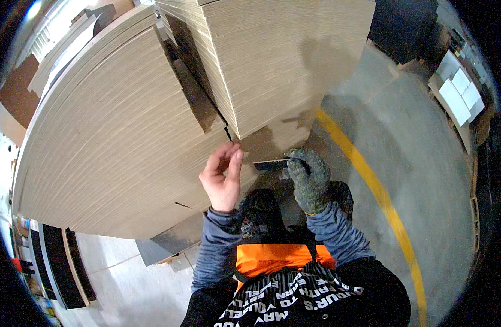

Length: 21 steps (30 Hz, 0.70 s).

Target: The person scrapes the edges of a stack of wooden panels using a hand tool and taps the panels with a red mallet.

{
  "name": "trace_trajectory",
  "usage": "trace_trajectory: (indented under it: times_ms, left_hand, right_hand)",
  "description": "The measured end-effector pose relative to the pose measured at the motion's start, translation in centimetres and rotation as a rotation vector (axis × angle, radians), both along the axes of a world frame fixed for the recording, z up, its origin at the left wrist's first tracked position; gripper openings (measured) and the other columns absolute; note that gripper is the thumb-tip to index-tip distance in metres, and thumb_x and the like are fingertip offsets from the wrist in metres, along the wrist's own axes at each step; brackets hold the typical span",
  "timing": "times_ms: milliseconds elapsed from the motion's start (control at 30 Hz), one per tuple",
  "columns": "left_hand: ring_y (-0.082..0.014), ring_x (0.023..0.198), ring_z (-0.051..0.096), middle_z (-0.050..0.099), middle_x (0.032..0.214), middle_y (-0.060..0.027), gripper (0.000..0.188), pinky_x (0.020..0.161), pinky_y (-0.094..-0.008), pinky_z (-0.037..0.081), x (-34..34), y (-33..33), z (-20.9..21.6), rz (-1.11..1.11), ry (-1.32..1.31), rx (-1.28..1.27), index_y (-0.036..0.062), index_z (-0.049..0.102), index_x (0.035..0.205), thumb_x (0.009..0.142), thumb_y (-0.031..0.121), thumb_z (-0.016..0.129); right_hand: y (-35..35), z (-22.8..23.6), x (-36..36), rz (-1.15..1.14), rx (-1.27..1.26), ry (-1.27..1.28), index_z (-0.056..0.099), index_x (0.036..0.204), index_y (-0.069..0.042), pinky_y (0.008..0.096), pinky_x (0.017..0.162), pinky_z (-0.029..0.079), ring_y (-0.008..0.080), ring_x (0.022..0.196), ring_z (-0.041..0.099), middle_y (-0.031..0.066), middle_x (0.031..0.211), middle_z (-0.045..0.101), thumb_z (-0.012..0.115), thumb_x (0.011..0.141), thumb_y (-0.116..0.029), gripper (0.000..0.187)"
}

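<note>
My left hand (220,177) is bare, its thumb and fingertips pinched together beside the lower corner of a tall stack of tan board sheets (283,60). Whatever the pinch holds, if anything, is too small to make out. Just above those fingertips, a ragged dark strip (227,132) shows in the narrow gap between two stacks. My right hand (309,180) wears a grey knitted glove and grips a flat dark strip (269,164) by one end. The strip points left toward my bare hand, and I cannot tell its exact kind.
A wide stack of board sheets (109,141) fills the left side. A yellow line (370,180) curves along the grey floor (425,180) on the right. White sheets (462,95) lie on a pallet at the far right. Dark panels (57,264) stand at lower left.
</note>
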<state>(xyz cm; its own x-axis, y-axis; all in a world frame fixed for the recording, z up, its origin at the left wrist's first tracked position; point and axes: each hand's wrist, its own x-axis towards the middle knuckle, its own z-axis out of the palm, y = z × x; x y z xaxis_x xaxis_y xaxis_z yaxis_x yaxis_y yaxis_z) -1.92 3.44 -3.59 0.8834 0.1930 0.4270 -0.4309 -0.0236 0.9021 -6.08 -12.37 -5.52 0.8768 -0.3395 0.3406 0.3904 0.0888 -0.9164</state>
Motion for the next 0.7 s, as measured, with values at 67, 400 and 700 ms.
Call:
trace_trajectory:
  times_ms: [67,400,700]
  left_hand:
    - [-0.0175,0.075,0.062,0.064,0.093,-0.0126,0.025,0.066,-0.0284,0.052,-1.0,0.3,0.5,-0.089,0.078,-0.149,-0.0056,0.057,0.105,0.088,0.012,0.058]
    - [-0.01,0.053,0.055,0.063,0.064,-0.0063,0.03,0.05,-0.0221,0.045,-3.3,1.8,2.3,-0.28,0.375,-0.149,-0.0028,0.062,0.081,0.09,0.026,0.058]
    - [-0.012,0.07,0.061,0.067,0.077,-0.0096,0.02,0.065,-0.0279,0.048,-0.3,6.6,17.6,-0.037,-0.289,0.925,-0.0015,0.066,0.091,0.083,0.017,0.066]
  right_hand:
    - [0.3,1.6,0.4,0.028,-0.002,-0.011,0.06,0.097,-0.002,0.0272,0.059,0.051,0.0135,0.067,0.059,0.0072,0.086,0.061,0.058,0.085,-0.007,0.014]
    - [1.0,3.7,1.0,0.026,-0.887,-0.346,0.059,0.101,-0.005,0.0357,0.067,0.051,0.0247,0.081,0.061,0.0121,0.091,0.061,0.067,0.074,-0.008,0.029]
    - [-2.3,6.6,2.8,-0.144,-1.709,-0.393,0.058,0.099,-0.007,0.0421,0.058,0.045,0.0269,0.071,0.057,0.0081,0.08,0.058,0.065,0.07,-0.026,0.036]
